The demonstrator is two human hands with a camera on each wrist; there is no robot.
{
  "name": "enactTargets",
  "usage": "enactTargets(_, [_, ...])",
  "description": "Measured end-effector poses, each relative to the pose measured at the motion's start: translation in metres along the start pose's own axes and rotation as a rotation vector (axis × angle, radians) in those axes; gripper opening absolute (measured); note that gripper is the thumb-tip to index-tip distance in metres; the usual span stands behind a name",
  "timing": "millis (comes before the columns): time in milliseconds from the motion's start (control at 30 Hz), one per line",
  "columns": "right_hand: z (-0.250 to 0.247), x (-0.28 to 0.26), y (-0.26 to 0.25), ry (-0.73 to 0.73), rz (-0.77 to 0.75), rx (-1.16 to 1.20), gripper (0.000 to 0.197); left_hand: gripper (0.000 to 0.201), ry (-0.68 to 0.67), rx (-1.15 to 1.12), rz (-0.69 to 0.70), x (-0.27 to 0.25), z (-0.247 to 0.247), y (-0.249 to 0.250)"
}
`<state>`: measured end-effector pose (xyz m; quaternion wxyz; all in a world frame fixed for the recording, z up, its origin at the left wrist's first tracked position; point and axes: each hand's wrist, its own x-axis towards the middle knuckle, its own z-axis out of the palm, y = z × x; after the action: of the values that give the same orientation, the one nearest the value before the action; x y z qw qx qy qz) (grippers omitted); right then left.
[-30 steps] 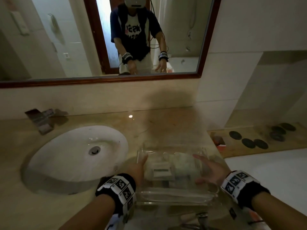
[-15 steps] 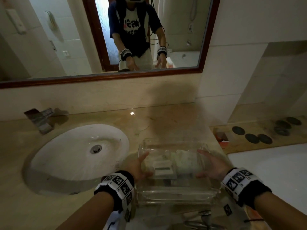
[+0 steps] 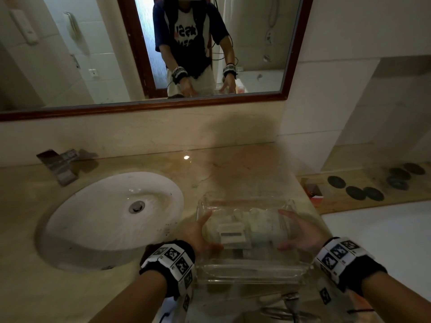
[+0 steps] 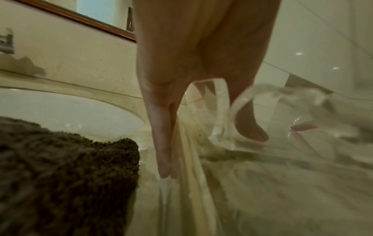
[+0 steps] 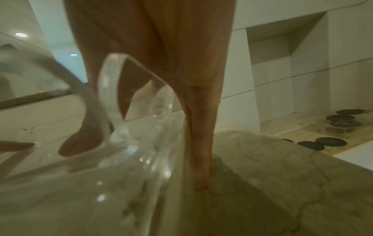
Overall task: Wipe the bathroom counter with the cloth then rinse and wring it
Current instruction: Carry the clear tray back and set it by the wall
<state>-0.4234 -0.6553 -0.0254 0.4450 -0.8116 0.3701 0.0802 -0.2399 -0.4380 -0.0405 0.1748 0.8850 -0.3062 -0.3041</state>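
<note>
On the counter (image 3: 235, 164), going from the left, a small dark packet (image 3: 61, 164) lies by the back wall, then comes the sink (image 3: 112, 215), an oval white basin with a metal drain. Just right of its rim lies the cloth (image 4: 60, 172), dark and nubbly, seen only by the left wrist camera, near the left hand (image 3: 198, 234). That hand grips the left wall of a clear tray (image 3: 247, 269), thumb inside and fingers (image 4: 163, 151) straight down the outside. The tray is rigid, glossy, rectangular, with small pale boxes inside. The right hand (image 3: 300, 234) clasps the right wall likewise, thumb within, fingers (image 5: 201, 151) outside. The counter is beige veined stone, polished. Beyond its right end, dark round discs (image 3: 363, 192) lie on a lower ledge.
</note>
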Motion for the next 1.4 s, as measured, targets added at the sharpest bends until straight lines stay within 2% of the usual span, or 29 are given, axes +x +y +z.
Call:
enactTargets(200, [0.004, 0.003, 0.002, 0.028, -0.007, 0.001, 0.097, 0.107, -0.017, 0.018, -0.015, -0.002, -0.003, 0.004])
enactTargets(333, [-0.001, 0.001, -0.004, -0.02, 0.011, 0.029, 0.089, 0.102, -0.015, -0.041, -0.045, 0.0, -0.007, 0.007])
enactTargets(500, [-0.003, 0.001, -0.014, 0.012, 0.04, -0.009, 0.1, 0.104, 0.046, -0.079, -0.027, -0.005, -0.017, 0.016])
enactTargets(567, [-0.01, 0.001, -0.027, 0.038, 0.008, 0.009, 0.1, 0.102, 0.073, -0.116, -0.006, -0.006, -0.032, 0.023])
enactTargets(633, [-0.018, 0.004, -0.042, 0.084, -0.05, -0.068, 0.101, 0.101, 0.114, -0.141, 0.015, -0.008, -0.049, 0.026])
enactTargets(833, [-0.018, 0.008, -0.109, 0.13, -0.121, -0.186, 0.102, 0.104, 0.251, -0.206, 0.005, -0.03, -0.097, 0.007])
enactTargets(1067, [0.046, 0.002, -0.189, 0.092, -0.241, -0.174, 0.099, 0.105, 0.389, -0.216, -0.077, -0.078, -0.147, -0.069])
enactTargets(1300, [0.161, -0.015, -0.282, -0.011, -0.347, -0.119, 0.097, 0.104, 0.44, -0.337, -0.167, -0.138, -0.207, -0.188])
enactTargets(1333, [0.178, -0.018, -0.296, -0.022, -0.369, -0.133, 0.103, 0.105, 0.442, -0.37, -0.178, -0.147, -0.216, -0.207])
enactTargets(1400, [0.211, -0.028, -0.327, -0.07, -0.398, -0.179, 0.13, 0.106, 0.455, -0.39, -0.2, -0.163, -0.233, -0.245])
